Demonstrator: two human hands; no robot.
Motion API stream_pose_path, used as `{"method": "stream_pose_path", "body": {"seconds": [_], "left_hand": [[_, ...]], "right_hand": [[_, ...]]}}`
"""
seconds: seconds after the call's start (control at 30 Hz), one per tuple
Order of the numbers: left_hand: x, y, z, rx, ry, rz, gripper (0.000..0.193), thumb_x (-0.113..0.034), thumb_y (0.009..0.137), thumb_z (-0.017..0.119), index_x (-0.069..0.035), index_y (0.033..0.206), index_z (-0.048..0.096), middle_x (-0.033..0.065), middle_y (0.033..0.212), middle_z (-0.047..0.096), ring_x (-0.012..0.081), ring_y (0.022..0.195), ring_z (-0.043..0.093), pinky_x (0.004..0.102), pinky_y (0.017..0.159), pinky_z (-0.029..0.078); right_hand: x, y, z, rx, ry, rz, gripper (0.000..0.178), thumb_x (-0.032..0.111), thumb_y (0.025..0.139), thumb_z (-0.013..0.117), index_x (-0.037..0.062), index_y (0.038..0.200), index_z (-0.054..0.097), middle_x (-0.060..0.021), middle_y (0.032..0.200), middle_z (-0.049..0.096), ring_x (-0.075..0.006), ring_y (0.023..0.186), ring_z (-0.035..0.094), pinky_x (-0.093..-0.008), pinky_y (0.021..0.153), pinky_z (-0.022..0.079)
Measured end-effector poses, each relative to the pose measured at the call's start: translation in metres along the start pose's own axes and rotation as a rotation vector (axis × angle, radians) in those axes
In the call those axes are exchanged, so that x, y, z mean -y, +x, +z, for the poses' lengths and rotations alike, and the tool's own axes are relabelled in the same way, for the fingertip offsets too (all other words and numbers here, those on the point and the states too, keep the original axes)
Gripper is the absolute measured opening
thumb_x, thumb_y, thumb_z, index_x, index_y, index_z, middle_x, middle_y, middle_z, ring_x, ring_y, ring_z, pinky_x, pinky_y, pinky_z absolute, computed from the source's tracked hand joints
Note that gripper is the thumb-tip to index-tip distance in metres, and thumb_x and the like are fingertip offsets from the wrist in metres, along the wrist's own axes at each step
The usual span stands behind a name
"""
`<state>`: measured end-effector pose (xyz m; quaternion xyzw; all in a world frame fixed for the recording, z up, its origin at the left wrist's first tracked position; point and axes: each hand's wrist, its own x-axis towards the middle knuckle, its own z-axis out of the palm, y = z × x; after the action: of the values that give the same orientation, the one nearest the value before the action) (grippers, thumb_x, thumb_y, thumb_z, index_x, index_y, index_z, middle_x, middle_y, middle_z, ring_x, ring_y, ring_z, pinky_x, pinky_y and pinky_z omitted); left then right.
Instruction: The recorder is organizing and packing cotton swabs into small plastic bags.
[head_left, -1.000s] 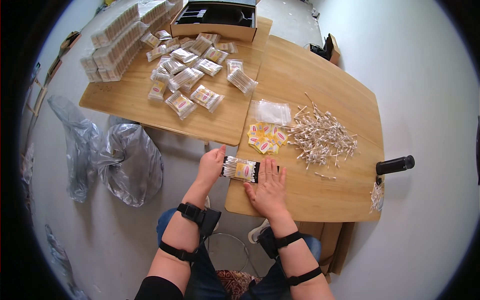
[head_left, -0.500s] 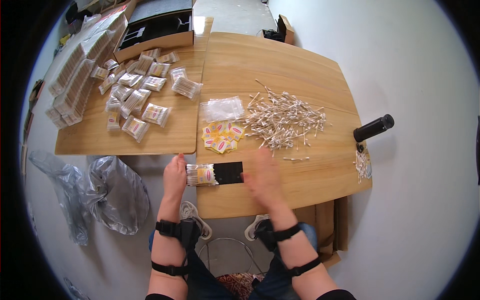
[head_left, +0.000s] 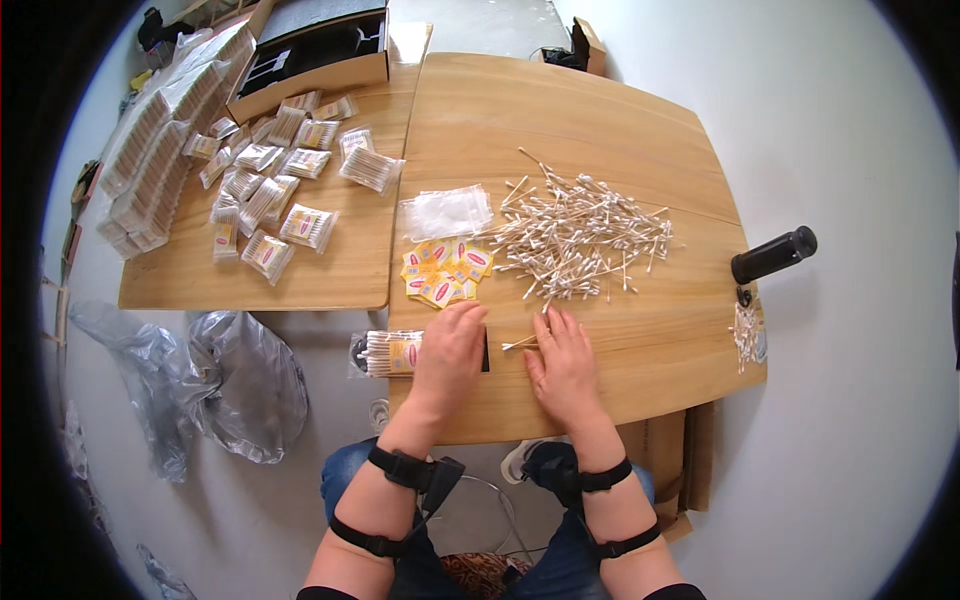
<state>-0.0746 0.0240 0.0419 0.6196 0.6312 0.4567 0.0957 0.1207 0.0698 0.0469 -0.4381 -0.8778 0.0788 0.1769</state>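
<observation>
Swab bundle [head_left: 376, 353] with yellow card [head_left: 403, 354] at tabletop [head_left: 645, 355] edge, partly covered by left hand [head_left: 448, 357].
Right hand [head_left: 566, 362] apart from left, at stray swab [head_left: 518, 345] near swab heap [head_left: 590, 238]; cannot tell grip of either.

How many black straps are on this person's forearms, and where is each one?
4: on the left forearm, a wrist-side strap and an elbow-side strap; on the right forearm, another wrist-side strap and another elbow-side strap. Any beyond the frame would be hidden.
</observation>
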Motion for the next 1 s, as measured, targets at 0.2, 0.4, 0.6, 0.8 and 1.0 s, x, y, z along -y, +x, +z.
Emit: {"method": "stream_pose_path", "body": {"seconds": [0.2,0.4,0.6,0.8,1.0], "left_hand": [[-0.018,-0.002,0.026,0.097,0.111,0.086,0.035,-0.008,0.082,0.073,-0.004,0.116,0.066,0.0133,0.114,0.066,0.0336,0.110,0.061,0.0439,0.096,0.049],[-0.021,-0.004,0.026,0.210,0.194,0.046,0.020,-0.014,0.079,0.077,-0.009,0.095,0.066,0.0071,0.099,0.063,0.0281,0.098,0.061,0.0417,0.088,0.049],[-0.022,-0.002,0.015,0.287,0.109,0.079,0.012,-0.011,0.081,0.075,-0.008,0.088,0.066,0.0083,0.092,0.064,0.0300,0.089,0.061,0.0417,0.082,0.050],[-0.031,-0.001,0.019,0.141,0.116,0.001,0.009,-0.008,0.083,0.073,-0.006,0.089,0.067,0.0091,0.090,0.063,0.0313,0.088,0.061,0.0415,0.078,0.050],[-0.027,-0.003,0.017,0.196,0.095,0.024,0.008,-0.008,0.082,0.073,-0.007,0.088,0.067,0.0090,0.090,0.063,0.0310,0.088,0.061,0.0419,0.079,0.050]], "right_hand": [[-0.008,0.028,-0.010,-0.130,0.242,0.149,0.037,0.015,0.086,0.073,0.0023,0.120,0.066,-0.0140,0.117,0.062,-0.0349,0.109,0.058,-0.0446,0.095,0.047],[-0.019,0.039,-0.008,-0.120,0.280,0.100,0.016,0.008,0.082,0.074,0.0059,0.096,0.065,-0.0137,0.094,0.061,-0.0352,0.094,0.058,-0.0439,0.083,0.048],[-0.037,0.027,-0.011,-0.100,0.348,0.241,0.017,0.003,0.081,0.074,0.0039,0.090,0.060,-0.0111,0.087,0.061,-0.0329,0.089,0.060,-0.0432,0.077,0.048],[-0.029,0.036,-0.013,-0.290,0.208,0.189,0.024,0.001,0.082,0.071,0.0056,0.101,0.058,-0.0113,0.089,0.063,-0.0328,0.085,0.061,-0.0436,0.077,0.049],[-0.037,0.026,-0.009,-0.119,0.362,0.197,0.015,-0.001,0.084,0.066,0.0038,0.095,0.057,-0.0155,0.087,0.062,-0.0365,0.086,0.062,-0.0454,0.076,0.049]]}}
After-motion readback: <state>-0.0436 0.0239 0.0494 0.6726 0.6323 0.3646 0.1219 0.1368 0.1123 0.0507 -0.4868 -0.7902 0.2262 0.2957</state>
